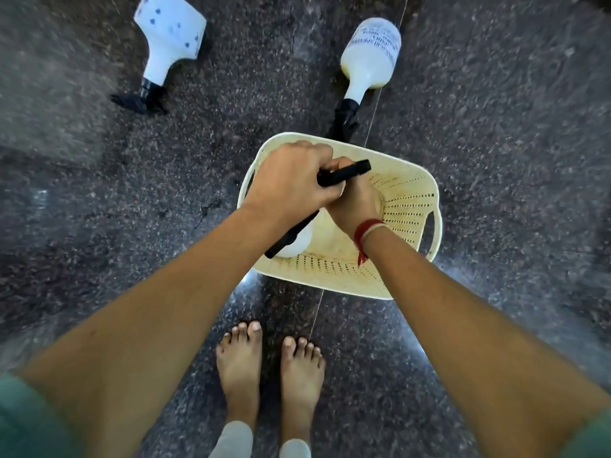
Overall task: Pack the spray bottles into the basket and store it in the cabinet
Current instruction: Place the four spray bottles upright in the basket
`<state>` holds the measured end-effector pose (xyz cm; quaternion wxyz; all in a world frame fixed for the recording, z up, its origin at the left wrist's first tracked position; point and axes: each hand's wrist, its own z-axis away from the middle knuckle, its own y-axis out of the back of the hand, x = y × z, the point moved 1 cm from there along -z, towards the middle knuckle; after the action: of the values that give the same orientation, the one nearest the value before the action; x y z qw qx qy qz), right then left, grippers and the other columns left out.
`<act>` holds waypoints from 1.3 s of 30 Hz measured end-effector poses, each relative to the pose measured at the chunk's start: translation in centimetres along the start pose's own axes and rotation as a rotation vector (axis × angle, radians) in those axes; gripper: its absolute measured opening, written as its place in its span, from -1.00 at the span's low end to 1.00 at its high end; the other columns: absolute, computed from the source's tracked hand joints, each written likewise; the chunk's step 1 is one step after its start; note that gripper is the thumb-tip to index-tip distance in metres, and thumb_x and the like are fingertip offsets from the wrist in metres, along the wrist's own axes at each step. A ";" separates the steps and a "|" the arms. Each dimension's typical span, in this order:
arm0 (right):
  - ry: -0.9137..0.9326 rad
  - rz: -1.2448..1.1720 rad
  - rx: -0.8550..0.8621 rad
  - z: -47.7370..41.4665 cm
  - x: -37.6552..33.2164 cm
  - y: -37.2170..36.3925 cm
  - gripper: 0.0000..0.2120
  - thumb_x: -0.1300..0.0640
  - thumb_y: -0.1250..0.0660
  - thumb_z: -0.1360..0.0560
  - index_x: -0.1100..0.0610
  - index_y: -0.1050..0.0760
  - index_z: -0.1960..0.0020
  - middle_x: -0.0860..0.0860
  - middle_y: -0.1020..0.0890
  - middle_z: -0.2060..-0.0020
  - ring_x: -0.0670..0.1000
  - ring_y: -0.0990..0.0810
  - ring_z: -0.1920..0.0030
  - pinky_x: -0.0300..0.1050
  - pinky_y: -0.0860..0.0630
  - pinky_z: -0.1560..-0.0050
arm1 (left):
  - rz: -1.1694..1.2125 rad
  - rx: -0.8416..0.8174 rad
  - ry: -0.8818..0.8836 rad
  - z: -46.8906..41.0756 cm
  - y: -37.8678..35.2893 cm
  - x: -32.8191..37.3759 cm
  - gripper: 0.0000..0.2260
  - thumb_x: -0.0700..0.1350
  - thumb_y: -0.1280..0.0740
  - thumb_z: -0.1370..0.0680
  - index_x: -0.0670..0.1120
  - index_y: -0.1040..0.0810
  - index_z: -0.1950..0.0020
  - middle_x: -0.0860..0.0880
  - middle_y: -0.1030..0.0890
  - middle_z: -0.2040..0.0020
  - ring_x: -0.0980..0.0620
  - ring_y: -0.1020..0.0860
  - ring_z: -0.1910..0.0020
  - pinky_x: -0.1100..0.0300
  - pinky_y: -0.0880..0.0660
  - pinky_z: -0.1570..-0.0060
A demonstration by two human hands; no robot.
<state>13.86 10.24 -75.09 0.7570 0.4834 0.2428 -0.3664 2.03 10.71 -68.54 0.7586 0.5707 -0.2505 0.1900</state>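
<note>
A cream perforated basket [410,206] stands on the speckled floor in front of me. Both hands are over it. My left hand [287,180] and my right hand [355,200] are closed together around the black head of a spray bottle [344,173] held upright inside the basket; its body is mostly hidden under my hands. Another white bottle with a black trigger [294,242] sits in the basket under my left wrist. Two white spray bottles stand on the floor beyond: one with blue marks [172,38] at far left, one with printed text [372,57] just behind the basket.
Dark speckled stone floor [496,127] all around, with a thin joint line running through it. My bare feet [267,368] stand just below the basket. A red thread band circles my right wrist [367,229]. No cabinet is in view.
</note>
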 end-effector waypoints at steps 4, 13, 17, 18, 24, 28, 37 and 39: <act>-0.036 -0.030 -0.067 -1.5 -0.1 -0.1 -0.60 0.34 -0.37 -0.37 0.10 -0.45 -0.17 -0.09 -0.58 0.01 -0.07 -0.53 0.00 -0.51 -0.39 0.12 | -0.061 0.090 0.115 -1.5 0.1 -0.6 -0.77 0.06 -0.39 -0.38 -0.02 -0.41 0.32 0.01 -0.46 0.39 -0.06 -0.46 0.35 0.15 -0.31 0.36; -0.067 -0.111 -0.103 -1.6 0.8 -0.5 -0.68 0.41 -0.26 -0.41 0.02 -0.43 0.00 -0.11 -0.56 0.17 -0.09 -0.52 0.09 -0.39 -0.39 0.09 | -0.104 0.035 0.111 -1.8 -1.1 0.0 -0.77 0.06 -0.36 -0.43 -0.05 -0.42 0.24 0.00 -0.48 0.35 -0.04 -0.47 0.30 0.15 -0.29 0.35; -0.144 -0.155 -0.109 -1.2 1.5 -0.9 -0.77 0.40 -0.27 -0.43 0.23 -0.45 -0.07 0.01 -0.56 0.12 0.02 -0.54 0.07 -0.10 -0.49 0.00 | -0.060 -0.004 0.126 -1.1 -1.7 0.1 -0.58 0.26 -0.33 -0.42 -0.09 -0.51 0.02 0.00 -0.52 0.23 -0.02 -0.53 0.21 0.16 -0.33 0.30; -0.143 -0.143 -0.106 -1.0 1.5 -1.1 -0.75 0.39 -0.30 -0.42 0.28 -0.46 -0.09 0.12 -0.57 0.02 0.11 -0.54 -0.03 0.03 -0.50 -0.10 | -0.007 0.016 0.149 -0.4 -1.5 -0.2 -0.51 0.33 -0.27 -0.43 -0.08 -0.51 -0.04 0.01 -0.54 0.20 0.00 -0.53 0.20 0.17 -0.35 0.29; -0.166 -0.168 -0.028 -0.5 1.0 -1.6 -0.60 0.31 -0.45 -0.33 0.17 -0.50 -0.14 0.10 -0.44 -0.21 0.04 -0.45 -0.21 -0.07 -0.36 -0.32 | 0.010 0.003 0.130 6.0 0.5 -2.7 -0.17 0.57 0.03 -0.30 -0.03 -0.45 -0.22 -0.01 -0.57 -0.08 0.05 -0.59 0.11 0.16 -0.53 0.23; -0.189 -0.188 0.090 -0.2 0.2 -2.6 -0.63 0.24 -0.53 -0.24 0.14 -0.53 0.00 0.10 -0.44 -0.16 -0.01 -0.47 -0.10 -0.16 -0.39 -0.24 | -0.194 -0.123 0.128 8.8 -1.5 -2.7 -0.63 0.14 -0.33 -0.47 -0.09 -0.50 -0.13 -0.05 -0.52 -0.04 -0.12 -0.60 0.18 0.05 -0.52 0.29; -0.125 -0.167 0.045 -0.7 -0.6 -2.4 -0.69 0.38 -0.44 -0.24 0.16 -0.59 0.05 0.17 -0.55 -0.09 0.01 -0.50 -0.12 -0.05 -0.42 -0.26 | -0.100 -0.036 0.195 7.5 -1.6 -1.9 -0.84 -0.11 -0.32 -0.51 -0.21 -0.52 0.08 -0.02 -0.30 0.23 -0.11 -0.39 0.41 0.10 -0.34 0.39; -0.151 -0.178 0.028 -0.9 -0.8 -2.5 -0.69 0.38 -0.43 -0.24 0.13 -0.58 0.07 0.18 -0.56 -0.08 0.06 -0.53 -0.12 -0.01 -0.45 -0.24 | -0.102 -0.053 0.213 7.4 -1.5 -2.2 -0.84 -0.10 -0.31 -0.51 -0.21 -0.52 0.08 -0.02 -0.30 0.22 -0.10 -0.38 0.40 0.10 -0.34 0.37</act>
<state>11.38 10.60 -76.30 0.7309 0.4413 0.2221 -0.4709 -0.02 3.21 -69.39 0.8044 0.5390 -0.1438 0.2040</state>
